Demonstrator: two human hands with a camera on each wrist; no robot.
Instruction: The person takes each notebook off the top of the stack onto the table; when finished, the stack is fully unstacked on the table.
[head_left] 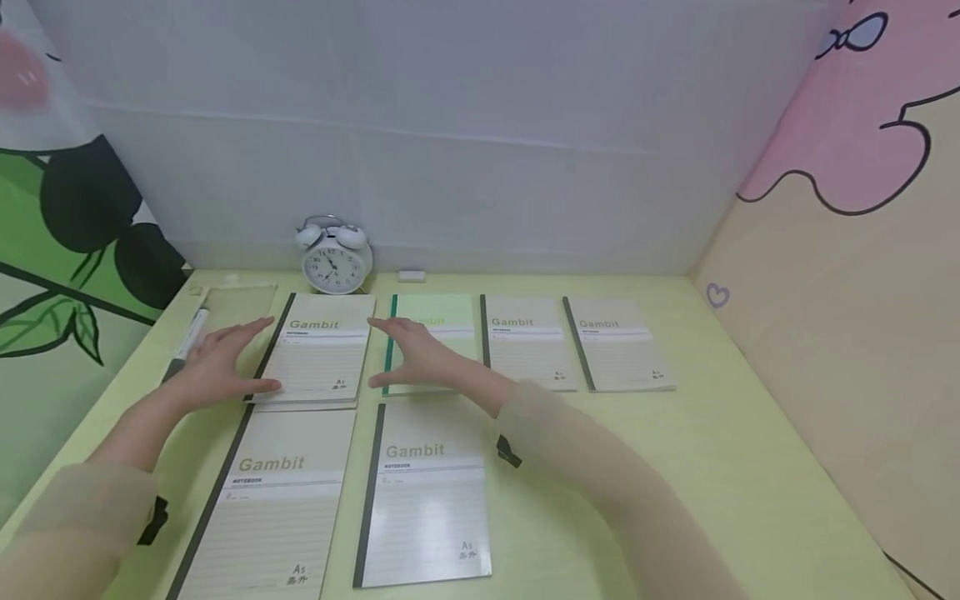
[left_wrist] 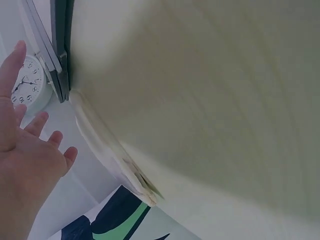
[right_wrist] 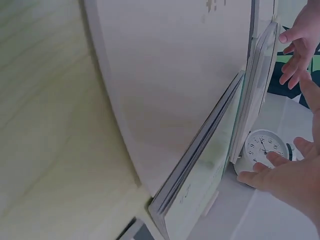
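While the left hand (head_left: 213,367) spreads its thumb and fingers wide, a black-spined Gambit notebook (head_left: 321,354) lies on the bench (head_left: 750,467) between it and the right hand (head_left: 423,354), which hangs equally wide over a green-spined Gambit notebook (head_left: 446,312), another black-spined notebook (head_left: 528,337) just rightward.

Closed pale Gambit notebook (head_left: 318,354) with a black spine lies flat, cover up, atop a stack (right_wrist: 251,95) at eleven o'clock; near it, at its three o'clock, a closed light-green notebook (head_left: 438,306) with a darker green spine lies flat
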